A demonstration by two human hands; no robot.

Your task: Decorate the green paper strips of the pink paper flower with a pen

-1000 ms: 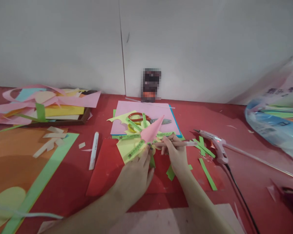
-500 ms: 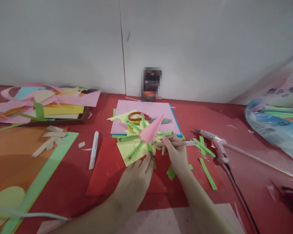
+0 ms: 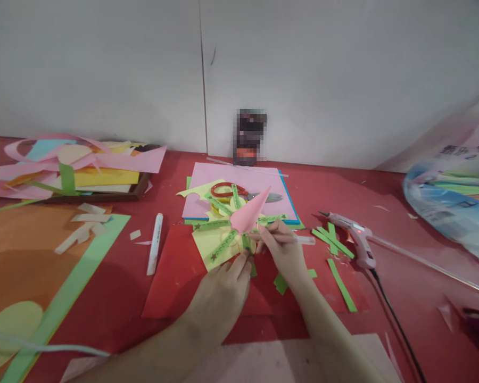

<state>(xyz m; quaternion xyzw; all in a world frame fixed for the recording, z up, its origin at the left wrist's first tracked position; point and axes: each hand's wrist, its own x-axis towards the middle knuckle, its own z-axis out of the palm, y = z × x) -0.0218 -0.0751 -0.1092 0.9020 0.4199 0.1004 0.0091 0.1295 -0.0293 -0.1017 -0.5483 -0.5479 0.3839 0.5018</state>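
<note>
A pink paper cone lies tilted at the centre of green paper strips bearing dark drawn patterns and stars, which spread out around it. My left hand has its fingertips closed on the near strip's lower end. In my right hand is a slim pen, its tip side beside the base of the cone. Pale yellow paper lies under the strips. Red-handled scissors rest behind the cone, partly covered by it.
A pink glue gun with a lit red light and a cord lies right, near loose green strips. A white marker lies left, before a brown tray heaped with paper. A phone-like blurred object leans on the wall.
The pen and my right hand have shifted slightly left, toward the base of the cone. My left hand stays on the near strip. The whole view has moved a little.
</note>
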